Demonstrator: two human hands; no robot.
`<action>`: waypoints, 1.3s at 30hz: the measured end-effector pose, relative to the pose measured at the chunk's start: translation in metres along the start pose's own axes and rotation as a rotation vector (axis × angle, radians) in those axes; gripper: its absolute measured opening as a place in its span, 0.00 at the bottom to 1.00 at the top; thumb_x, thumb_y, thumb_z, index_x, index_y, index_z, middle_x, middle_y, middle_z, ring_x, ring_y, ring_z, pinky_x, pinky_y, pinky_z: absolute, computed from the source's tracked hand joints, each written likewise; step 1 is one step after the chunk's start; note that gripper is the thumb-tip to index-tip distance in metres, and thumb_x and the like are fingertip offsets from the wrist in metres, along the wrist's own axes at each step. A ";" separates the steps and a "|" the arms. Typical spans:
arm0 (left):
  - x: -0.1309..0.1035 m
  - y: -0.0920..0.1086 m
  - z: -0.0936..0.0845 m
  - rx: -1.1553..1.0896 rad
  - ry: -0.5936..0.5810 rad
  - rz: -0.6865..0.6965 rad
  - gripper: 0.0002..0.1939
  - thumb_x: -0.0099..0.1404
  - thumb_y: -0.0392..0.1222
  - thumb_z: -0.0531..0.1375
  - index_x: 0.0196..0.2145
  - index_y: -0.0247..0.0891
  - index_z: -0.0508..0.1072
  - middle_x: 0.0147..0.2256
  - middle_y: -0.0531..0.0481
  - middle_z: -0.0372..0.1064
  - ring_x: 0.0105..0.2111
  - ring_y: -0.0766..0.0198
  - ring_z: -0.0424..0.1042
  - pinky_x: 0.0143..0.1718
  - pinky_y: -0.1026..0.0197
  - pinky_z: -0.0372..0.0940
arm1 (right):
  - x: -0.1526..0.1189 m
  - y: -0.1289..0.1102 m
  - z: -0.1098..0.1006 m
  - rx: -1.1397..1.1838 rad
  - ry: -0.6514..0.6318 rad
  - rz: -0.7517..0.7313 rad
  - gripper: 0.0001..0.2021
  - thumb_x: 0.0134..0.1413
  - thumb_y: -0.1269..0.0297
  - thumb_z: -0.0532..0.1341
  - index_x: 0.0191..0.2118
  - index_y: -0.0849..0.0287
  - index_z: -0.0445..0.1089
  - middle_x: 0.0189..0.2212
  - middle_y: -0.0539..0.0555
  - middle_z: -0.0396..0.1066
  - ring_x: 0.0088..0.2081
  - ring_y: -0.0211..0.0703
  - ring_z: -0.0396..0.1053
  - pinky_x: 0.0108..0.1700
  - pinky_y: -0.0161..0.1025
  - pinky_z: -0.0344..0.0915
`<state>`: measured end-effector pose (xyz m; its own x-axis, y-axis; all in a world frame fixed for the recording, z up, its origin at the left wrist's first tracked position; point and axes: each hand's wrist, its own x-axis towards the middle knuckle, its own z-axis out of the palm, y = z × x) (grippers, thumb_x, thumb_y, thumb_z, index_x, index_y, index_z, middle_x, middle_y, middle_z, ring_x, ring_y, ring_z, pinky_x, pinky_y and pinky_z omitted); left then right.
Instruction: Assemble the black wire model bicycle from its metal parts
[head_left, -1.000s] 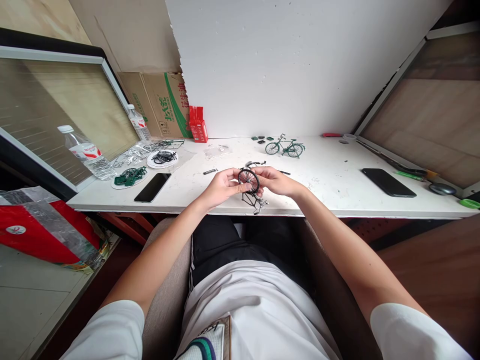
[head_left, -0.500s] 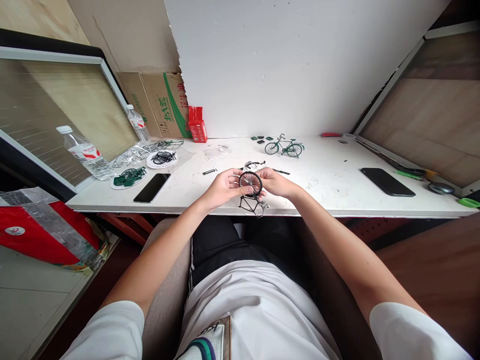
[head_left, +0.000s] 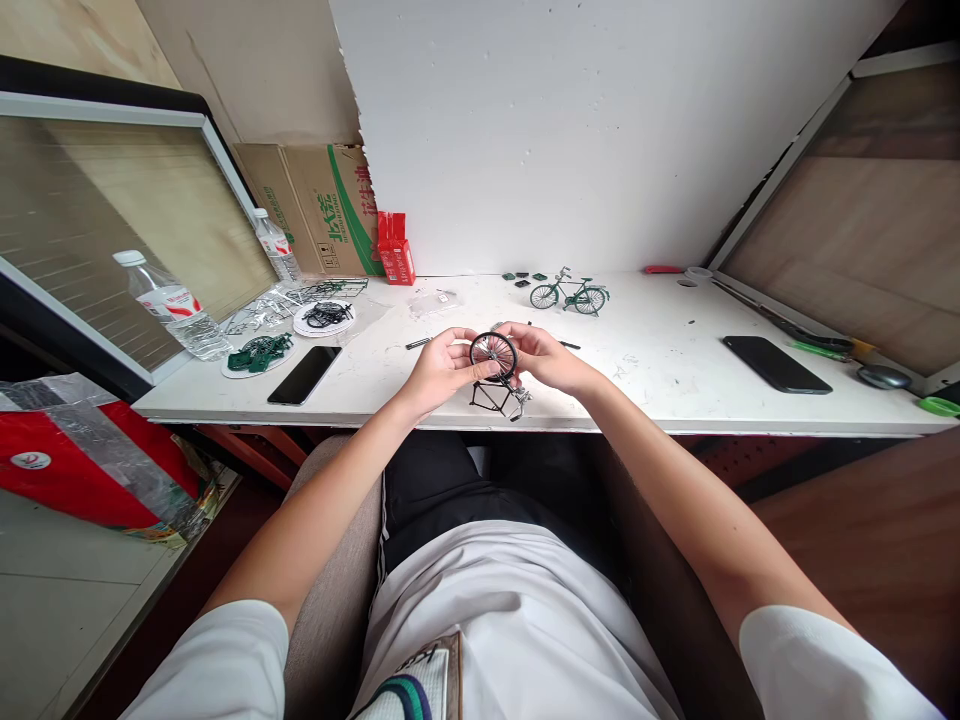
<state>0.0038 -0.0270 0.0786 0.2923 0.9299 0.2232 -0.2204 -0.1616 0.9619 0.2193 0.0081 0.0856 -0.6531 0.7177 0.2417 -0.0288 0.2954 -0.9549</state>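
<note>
A small black model bicycle (head_left: 491,398), upside down and partly built, is held between my hands above the front of the table. Its spoked wheel (head_left: 493,350) points up, and the thin frame and handlebar hang below. My left hand (head_left: 446,372) grips the wheel from the left, thumb across its lower part. My right hand (head_left: 547,358) pinches the wheel's right side, its fingertips partly hidden behind the rim. Small black parts lie on the table just behind my hands, mostly covered by them. A finished green model bicycle (head_left: 570,293) stands farther back.
Left of my hands lie a phone (head_left: 304,375), a plate of green parts (head_left: 259,352) and a plate of black parts (head_left: 324,318). Two water bottles (head_left: 172,305) stand behind them, near a red box (head_left: 395,250). Another phone (head_left: 776,364) and a mouse (head_left: 883,376) are at right.
Both hands have shifted slightly left and away from me, carrying the model bicycle with them. My hands keep their hold on the wheel.
</note>
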 end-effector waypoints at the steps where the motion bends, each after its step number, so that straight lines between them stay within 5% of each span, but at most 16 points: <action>1: 0.000 0.000 0.000 -0.006 0.003 0.004 0.35 0.49 0.43 0.80 0.48 0.36 0.67 0.44 0.42 0.80 0.44 0.56 0.80 0.55 0.46 0.71 | -0.001 0.000 -0.001 0.005 -0.016 0.002 0.18 0.62 0.50 0.69 0.46 0.58 0.69 0.29 0.48 0.72 0.25 0.35 0.69 0.30 0.34 0.71; 7: 0.000 -0.003 0.001 0.025 0.004 -0.014 0.34 0.50 0.43 0.79 0.48 0.36 0.67 0.43 0.42 0.79 0.43 0.57 0.79 0.54 0.48 0.71 | -0.001 0.006 -0.004 0.031 -0.057 0.012 0.15 0.61 0.55 0.69 0.43 0.59 0.68 0.31 0.49 0.71 0.27 0.35 0.69 0.31 0.34 0.72; 19: -0.004 0.003 0.009 0.094 0.091 0.106 0.28 0.53 0.47 0.77 0.44 0.37 0.68 0.47 0.47 0.72 0.41 0.62 0.78 0.50 0.54 0.74 | 0.003 0.010 0.016 -0.122 0.125 -0.117 0.06 0.69 0.60 0.59 0.43 0.55 0.62 0.31 0.47 0.64 0.26 0.34 0.63 0.27 0.33 0.66; 35: -0.015 0.009 0.022 0.172 0.151 0.196 0.30 0.54 0.50 0.77 0.47 0.38 0.69 0.48 0.43 0.73 0.41 0.60 0.78 0.47 0.54 0.74 | -0.003 -0.012 0.011 -0.105 0.073 -0.080 0.19 0.69 0.46 0.61 0.36 0.58 0.67 0.25 0.48 0.66 0.23 0.35 0.65 0.26 0.35 0.65; 39: -0.017 0.013 0.024 0.153 0.159 0.210 0.31 0.55 0.50 0.76 0.48 0.38 0.68 0.50 0.42 0.72 0.43 0.58 0.78 0.50 0.53 0.74 | -0.002 -0.009 0.003 0.032 0.071 -0.122 0.19 0.63 0.47 0.67 0.42 0.58 0.68 0.28 0.48 0.70 0.24 0.34 0.67 0.26 0.32 0.66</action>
<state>0.0181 -0.0527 0.0910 0.1035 0.9088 0.4042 -0.1145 -0.3928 0.9125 0.2187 0.0017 0.0934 -0.5884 0.7208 0.3664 -0.1297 0.3631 -0.9227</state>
